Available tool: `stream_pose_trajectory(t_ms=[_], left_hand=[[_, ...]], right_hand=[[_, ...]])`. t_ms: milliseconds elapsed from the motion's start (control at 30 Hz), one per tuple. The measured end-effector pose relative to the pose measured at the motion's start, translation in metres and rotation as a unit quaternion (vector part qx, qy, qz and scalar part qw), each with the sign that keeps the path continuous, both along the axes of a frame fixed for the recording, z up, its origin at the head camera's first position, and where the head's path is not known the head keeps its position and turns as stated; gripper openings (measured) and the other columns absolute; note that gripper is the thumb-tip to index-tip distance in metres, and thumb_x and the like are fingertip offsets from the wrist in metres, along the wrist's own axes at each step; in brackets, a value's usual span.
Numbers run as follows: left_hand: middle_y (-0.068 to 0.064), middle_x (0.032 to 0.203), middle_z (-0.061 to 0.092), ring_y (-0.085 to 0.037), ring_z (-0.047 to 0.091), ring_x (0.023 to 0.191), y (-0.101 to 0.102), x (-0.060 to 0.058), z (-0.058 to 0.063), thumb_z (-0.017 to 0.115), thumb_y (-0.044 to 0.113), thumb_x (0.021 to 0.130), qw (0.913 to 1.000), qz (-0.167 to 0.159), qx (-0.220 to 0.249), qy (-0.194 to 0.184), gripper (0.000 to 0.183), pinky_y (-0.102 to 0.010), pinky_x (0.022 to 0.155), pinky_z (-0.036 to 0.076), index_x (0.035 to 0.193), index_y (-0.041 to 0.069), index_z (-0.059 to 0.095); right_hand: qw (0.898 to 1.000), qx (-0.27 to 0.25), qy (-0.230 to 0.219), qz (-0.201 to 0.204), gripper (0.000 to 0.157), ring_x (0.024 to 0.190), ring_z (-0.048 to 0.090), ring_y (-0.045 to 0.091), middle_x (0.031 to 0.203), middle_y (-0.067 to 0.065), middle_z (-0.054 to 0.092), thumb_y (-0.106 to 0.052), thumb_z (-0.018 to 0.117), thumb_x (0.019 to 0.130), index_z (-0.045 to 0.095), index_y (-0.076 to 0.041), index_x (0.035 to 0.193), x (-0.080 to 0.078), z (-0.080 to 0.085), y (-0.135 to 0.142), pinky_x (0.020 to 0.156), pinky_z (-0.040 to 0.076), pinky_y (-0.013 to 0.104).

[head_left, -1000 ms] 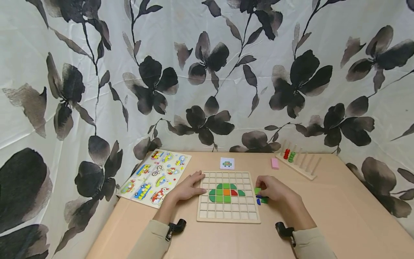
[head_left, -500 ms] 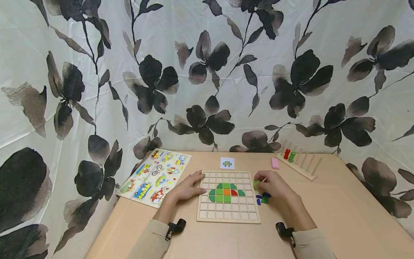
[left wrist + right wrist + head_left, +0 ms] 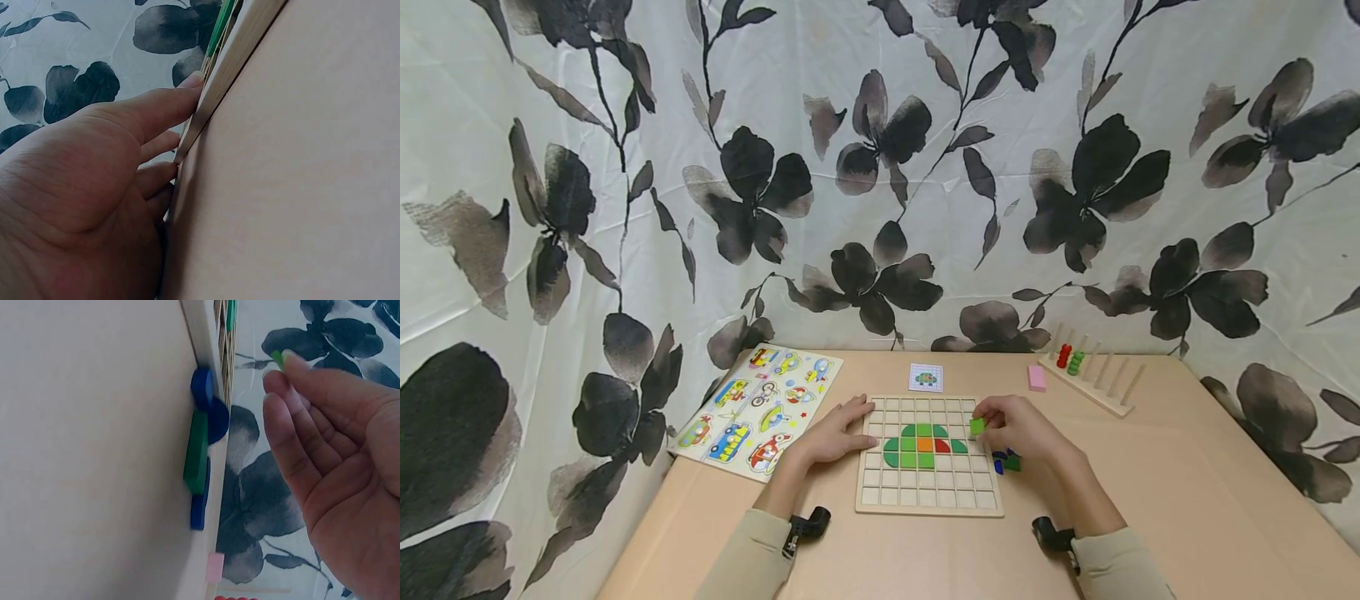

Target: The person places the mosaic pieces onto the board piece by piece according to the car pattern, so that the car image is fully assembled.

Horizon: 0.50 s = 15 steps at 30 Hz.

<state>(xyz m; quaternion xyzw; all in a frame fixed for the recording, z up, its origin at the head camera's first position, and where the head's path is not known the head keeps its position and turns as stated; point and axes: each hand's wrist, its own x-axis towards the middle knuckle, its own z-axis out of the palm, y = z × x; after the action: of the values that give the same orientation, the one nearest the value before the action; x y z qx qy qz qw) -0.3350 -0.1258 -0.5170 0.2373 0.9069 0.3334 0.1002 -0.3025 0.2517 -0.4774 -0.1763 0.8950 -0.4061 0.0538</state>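
A wooden grid board point(image 3: 929, 512) lies at the centre of the head view, with green, orange and red tiles point(image 3: 917, 447) set in its middle cells. My left hand point(image 3: 831, 437) rests at the board's left edge, fingers extended and thumb on the rim. Between thumb and fingertips my right hand point(image 3: 1030, 429) pinches a light green square tile point(image 3: 977, 427), held over the board's right side. In the right wrist view that tile point(image 3: 277, 359) appears at the thumb tip. Below the hand, several blue pieces point(image 3: 202, 387) and a dark green piece point(image 3: 196, 453) lie beside the board.
A small pattern card point(image 3: 927, 377) lies behind the board. At left is a vehicle picture board point(image 3: 760, 412). A pink block point(image 3: 1037, 378) and a peg stand point(image 3: 1093, 387) with red and green beads stand at back right. A floral cloth point(image 3: 880, 208) hangs behind the table.
My right hand has lifted the light green tile from the pieces beside the board and moved it left, over the board's right edge. My left hand has stayed in place.
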Motion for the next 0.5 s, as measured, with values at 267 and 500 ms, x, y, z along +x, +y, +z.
stream_pose_trajectory(t_ms=[267,500], left_hand=[[-0.016,0.173,0.023,-0.037,0.015,0.162,0.0,0.0,0.0,0.072,0.039,0.097,1.0,-0.003,0.003,0.001,0.074,-0.055,0.134,0.008,0.159,0.012,0.044],[-0.017,0.172,0.023,-0.038,0.015,0.161,0.001,0.002,0.002,0.073,0.039,0.097,1.0,-0.001,0.007,0.004,0.074,-0.055,0.134,0.007,0.159,0.011,0.044]], right_hand=[[0.998,0.004,0.022,0.052,0.024,0.078,0.058,0.015,0.085,-0.001,0.065,-0.01,0.085,0.085,0.074,-0.007,0.106,0.003,0.002,-0.011,0.068,0.054,0.02],[0.995,0.014,0.023,0.099,0.023,0.082,0.059,0.014,0.09,0.0,0.069,-0.013,0.085,0.086,0.076,-0.008,0.107,0.005,-0.001,-0.026,0.071,0.054,0.021]])
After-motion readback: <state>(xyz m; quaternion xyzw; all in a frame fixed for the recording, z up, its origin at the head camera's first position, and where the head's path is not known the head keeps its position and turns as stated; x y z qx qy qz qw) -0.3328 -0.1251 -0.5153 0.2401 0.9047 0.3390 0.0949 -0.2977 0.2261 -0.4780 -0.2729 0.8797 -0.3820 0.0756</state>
